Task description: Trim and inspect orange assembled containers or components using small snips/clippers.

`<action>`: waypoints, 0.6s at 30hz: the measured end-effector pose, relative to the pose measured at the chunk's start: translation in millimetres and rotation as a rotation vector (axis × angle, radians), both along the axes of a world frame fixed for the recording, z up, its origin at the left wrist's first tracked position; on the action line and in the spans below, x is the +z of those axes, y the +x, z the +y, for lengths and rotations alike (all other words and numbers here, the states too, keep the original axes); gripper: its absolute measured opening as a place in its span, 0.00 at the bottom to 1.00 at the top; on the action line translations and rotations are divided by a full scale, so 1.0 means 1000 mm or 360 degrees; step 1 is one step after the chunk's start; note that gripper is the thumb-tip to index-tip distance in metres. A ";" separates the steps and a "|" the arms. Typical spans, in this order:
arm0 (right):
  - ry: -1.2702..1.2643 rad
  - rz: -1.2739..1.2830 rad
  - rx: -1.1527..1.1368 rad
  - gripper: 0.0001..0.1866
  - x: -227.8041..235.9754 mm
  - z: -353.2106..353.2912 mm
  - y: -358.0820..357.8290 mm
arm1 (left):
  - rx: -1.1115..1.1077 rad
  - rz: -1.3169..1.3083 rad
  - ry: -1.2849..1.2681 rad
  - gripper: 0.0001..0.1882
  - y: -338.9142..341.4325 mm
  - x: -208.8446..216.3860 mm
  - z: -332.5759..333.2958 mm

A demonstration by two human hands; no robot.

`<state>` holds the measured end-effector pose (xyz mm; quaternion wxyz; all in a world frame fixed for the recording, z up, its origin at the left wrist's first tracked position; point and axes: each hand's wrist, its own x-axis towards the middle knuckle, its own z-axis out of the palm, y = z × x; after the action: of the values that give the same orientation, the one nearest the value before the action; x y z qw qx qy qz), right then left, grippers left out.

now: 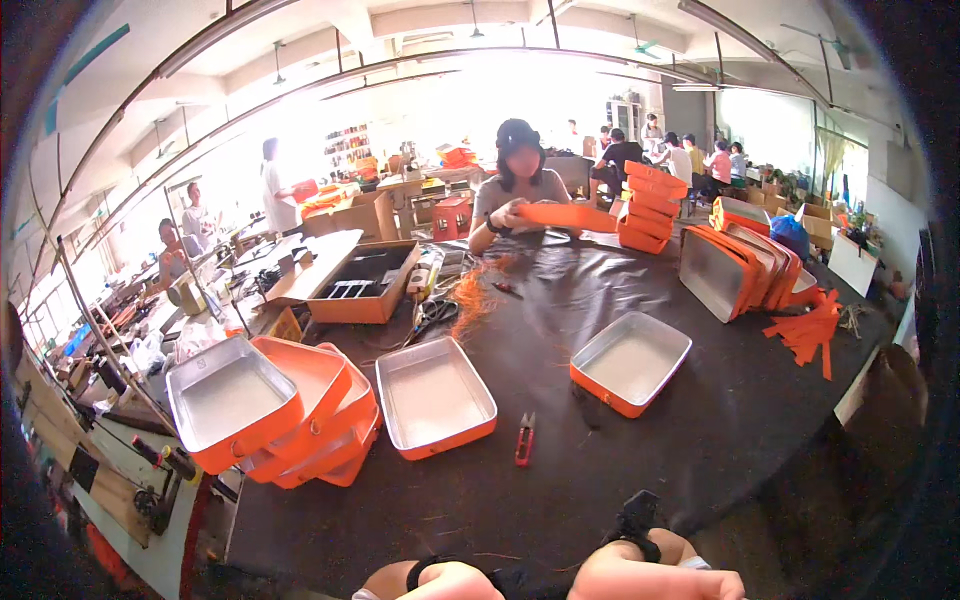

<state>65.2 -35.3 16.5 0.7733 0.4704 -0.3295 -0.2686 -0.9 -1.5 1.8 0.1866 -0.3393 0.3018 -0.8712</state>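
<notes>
The snips (pixel 524 440) are being seen lying near an open tray (pixel 436 395) on the creased black table (pixel 660 460), while the left hand (pixel 450 584) and right hand (pixel 650 578) are being cut off below, their grip impossible to tell, and the room's far side (pixel 460 95) is being whitened by glare.

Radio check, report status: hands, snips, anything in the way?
Left hand, right hand: at lower edge, partly cut off, grip unclear. Red-handled snips on dark table, nothing covering them. Open orange case left, another right.
</notes>
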 end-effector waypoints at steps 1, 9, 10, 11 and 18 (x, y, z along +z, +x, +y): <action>0.0005 -0.0005 -0.0001 0.20 0.000 0.002 0.001 | 0.0008 0.0004 0.0010 0.25 -0.001 0.001 0.000; -0.0688 0.0670 -0.0660 0.16 0.008 0.014 0.001 | -0.0100 0.0105 -0.0014 0.20 0.007 0.003 0.002; -0.0626 0.0674 -0.0597 0.14 0.009 0.014 -0.001 | -0.0201 0.0074 -0.0002 0.17 0.013 0.007 0.001; -0.0565 0.0677 -0.0533 0.11 0.011 0.014 -0.002 | -0.0304 0.0048 0.0010 0.14 0.018 0.013 -0.001; -0.0600 0.0572 -0.0547 0.08 0.009 0.012 0.000 | -0.0551 0.0149 -0.0099 0.09 0.031 0.006 -0.005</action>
<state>65.6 -23.1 25.5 0.8361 0.2010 -0.3061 -0.4084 29.6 -6.3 8.1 0.0090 -0.3281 0.3369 -0.8825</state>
